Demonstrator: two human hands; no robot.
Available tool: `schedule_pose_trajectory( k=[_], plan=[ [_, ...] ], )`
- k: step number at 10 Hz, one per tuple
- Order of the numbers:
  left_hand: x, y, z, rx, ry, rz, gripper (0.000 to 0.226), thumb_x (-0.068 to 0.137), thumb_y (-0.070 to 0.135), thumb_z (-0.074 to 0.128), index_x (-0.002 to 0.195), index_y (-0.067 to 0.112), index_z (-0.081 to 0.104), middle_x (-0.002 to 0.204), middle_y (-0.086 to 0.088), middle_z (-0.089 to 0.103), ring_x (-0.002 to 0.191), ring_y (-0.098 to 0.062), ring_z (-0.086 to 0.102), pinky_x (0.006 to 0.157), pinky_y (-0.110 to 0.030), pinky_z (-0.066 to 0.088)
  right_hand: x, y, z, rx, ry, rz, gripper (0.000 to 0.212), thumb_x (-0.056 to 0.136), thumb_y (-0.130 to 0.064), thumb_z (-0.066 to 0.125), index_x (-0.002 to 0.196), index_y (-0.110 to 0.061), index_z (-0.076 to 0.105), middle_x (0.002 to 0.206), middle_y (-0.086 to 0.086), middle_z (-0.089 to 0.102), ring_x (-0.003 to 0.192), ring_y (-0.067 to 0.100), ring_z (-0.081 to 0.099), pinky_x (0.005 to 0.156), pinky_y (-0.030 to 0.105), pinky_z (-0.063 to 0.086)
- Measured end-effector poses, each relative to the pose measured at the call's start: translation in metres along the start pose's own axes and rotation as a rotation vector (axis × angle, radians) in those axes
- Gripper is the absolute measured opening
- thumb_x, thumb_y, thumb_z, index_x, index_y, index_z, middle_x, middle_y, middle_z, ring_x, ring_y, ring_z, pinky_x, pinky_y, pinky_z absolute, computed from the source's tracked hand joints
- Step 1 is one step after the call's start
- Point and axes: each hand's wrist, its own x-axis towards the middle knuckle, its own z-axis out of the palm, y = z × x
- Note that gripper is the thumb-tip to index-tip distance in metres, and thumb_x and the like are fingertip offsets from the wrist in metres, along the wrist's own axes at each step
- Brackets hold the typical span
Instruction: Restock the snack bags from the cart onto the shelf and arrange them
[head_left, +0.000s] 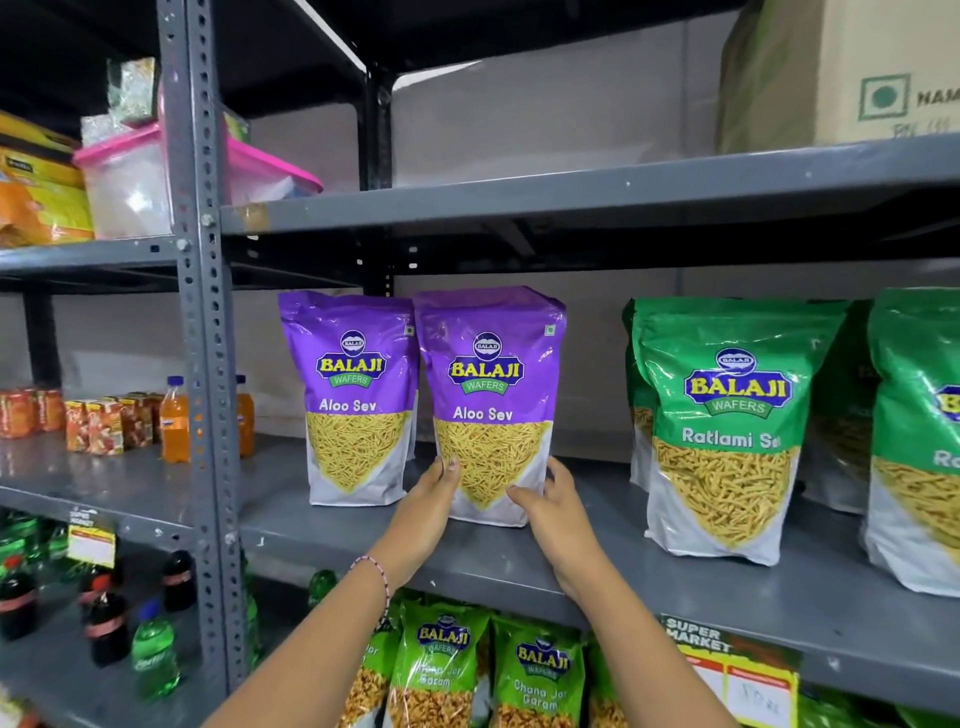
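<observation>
Two purple Aloo Sev bags stand upright side by side on the grey middle shelf (519, 566). The right purple bag (491, 384) is gripped at its bottom corners by both hands. My left hand (431, 493) presses its lower left edge, and my right hand (550, 499) wraps its lower right corner. The left purple bag (353, 395) stands free, touching the held one. Green Ratlami Sev bags (727, 426) stand to the right, apart from the purple pair. The cart is out of view.
More green snack bags (535, 670) fill the shelf below. Orange drink bottles (174, 421) and small cartons sit left of the upright post (202, 312). A pink-lidded tub (130, 182) and a cardboard box (841, 67) rest on the upper shelf. A gap lies between purple and green bags.
</observation>
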Motion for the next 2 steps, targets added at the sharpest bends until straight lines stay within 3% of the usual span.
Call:
schedule_pose_trajectory(
  k=[1, 2],
  plan=[
    [-0.0027, 0.0039, 0.0004, -0.005, 0.019, -0.02, 0.063, 0.091, 0.064, 0.035, 0.146, 0.033, 0.036, 0.148, 0.013, 0.044, 0.139, -0.011, 0.036, 0.104, -0.025, 0.025, 0.0012, -0.0021, -0.0006, 0.002, 0.006, 0.008, 0.053, 0.082, -0.015, 0.065, 0.132, -0.028, 0.05, 0.129, -0.004, 0.064, 0.119, 0.015, 0.061, 0.106, 0.046, 0.046],
    [-0.0075, 0.0055, 0.0028, 0.052, 0.112, -0.022, 0.066, 0.093, 0.062, 0.032, 0.149, 0.029, 0.031, 0.154, 0.008, 0.038, 0.142, -0.017, 0.034, 0.109, -0.032, 0.026, -0.0028, -0.0039, 0.0022, 0.0, 0.051, -0.008, 0.052, 0.085, -0.014, 0.064, 0.134, -0.024, 0.049, 0.133, -0.004, 0.062, 0.119, 0.015, 0.059, 0.105, 0.041, 0.047]
  ],
)
